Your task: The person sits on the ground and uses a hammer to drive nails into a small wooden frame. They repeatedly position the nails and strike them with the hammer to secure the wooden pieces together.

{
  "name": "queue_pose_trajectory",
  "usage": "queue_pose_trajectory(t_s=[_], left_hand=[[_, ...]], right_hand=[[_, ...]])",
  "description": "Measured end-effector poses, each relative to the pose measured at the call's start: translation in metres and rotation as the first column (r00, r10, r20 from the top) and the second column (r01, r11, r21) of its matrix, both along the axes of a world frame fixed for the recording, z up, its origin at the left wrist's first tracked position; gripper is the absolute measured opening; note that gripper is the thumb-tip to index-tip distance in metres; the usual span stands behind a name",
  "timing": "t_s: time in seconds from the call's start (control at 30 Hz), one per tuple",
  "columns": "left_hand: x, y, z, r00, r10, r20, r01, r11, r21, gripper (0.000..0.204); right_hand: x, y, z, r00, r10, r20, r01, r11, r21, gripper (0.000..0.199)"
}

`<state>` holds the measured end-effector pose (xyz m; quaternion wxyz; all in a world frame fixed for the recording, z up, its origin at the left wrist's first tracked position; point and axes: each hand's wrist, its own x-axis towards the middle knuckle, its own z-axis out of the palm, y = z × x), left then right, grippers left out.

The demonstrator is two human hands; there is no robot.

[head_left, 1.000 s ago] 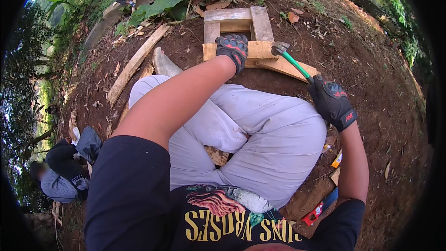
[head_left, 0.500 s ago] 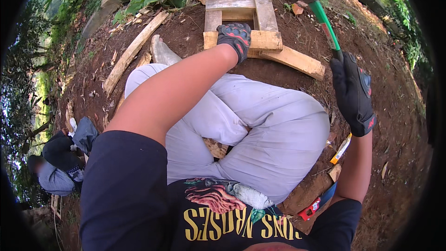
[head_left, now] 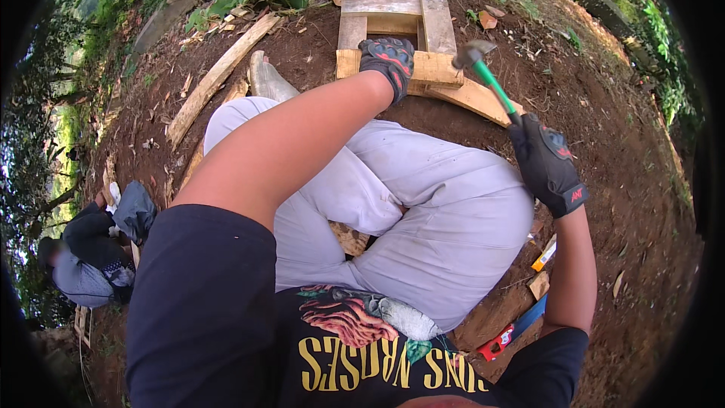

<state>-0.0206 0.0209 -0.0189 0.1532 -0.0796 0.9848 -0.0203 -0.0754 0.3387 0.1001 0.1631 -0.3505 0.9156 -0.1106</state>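
Note:
I sit on bare soil with my legs folded, wearing pale trousers. My gloved left hand (head_left: pixel 388 63) presses down on a light wooden board of a small square wooden frame (head_left: pixel 429 29) lying in front of my knees. My gloved right hand (head_left: pixel 545 162) grips the green handle of a hammer (head_left: pixel 483 68). The hammer's metal head hovers just above the frame's right corner, close to my left hand. A longer plank (head_left: pixel 472 97) lies angled under the frame's near edge.
A long plank (head_left: pixel 219 75) and wood scraps lie on the dirt at the left. Another person (head_left: pixel 91 245) crouches at the far left edge. Small coloured tools (head_left: pixel 521 317) lie by my right hip. Green plants border the top.
The hammer was near the frame, swung up high to the right, and has now come back down toward the frame's right corner. My left hand has stayed on the board.

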Motion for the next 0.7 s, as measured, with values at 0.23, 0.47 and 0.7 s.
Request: queue_pose_trajectory(t_s=[0.23, 0.47, 0.7], left_hand=[[0.006, -0.012, -0.011, 0.999, 0.038, 0.022, -0.038, 0.999, 0.003, 0.041], [0.002, -0.005, -0.003, 0.998, 0.053, 0.026, -0.052, 0.998, -0.042, 0.036], [-0.010, 0.006, 0.002, 0.999, 0.044, 0.029, -0.044, 0.999, 0.017, 0.041]], right_hand=[[0.010, -0.033, 0.044, 0.990, -0.092, -0.103, 0.058, 0.953, -0.296, 0.030], [0.004, -0.016, 0.015, 0.984, 0.017, -0.175, -0.022, 0.999, -0.024, 0.023], [-0.006, 0.028, -0.042, 0.980, 0.176, -0.097, -0.177, 0.984, -0.004, 0.024]])
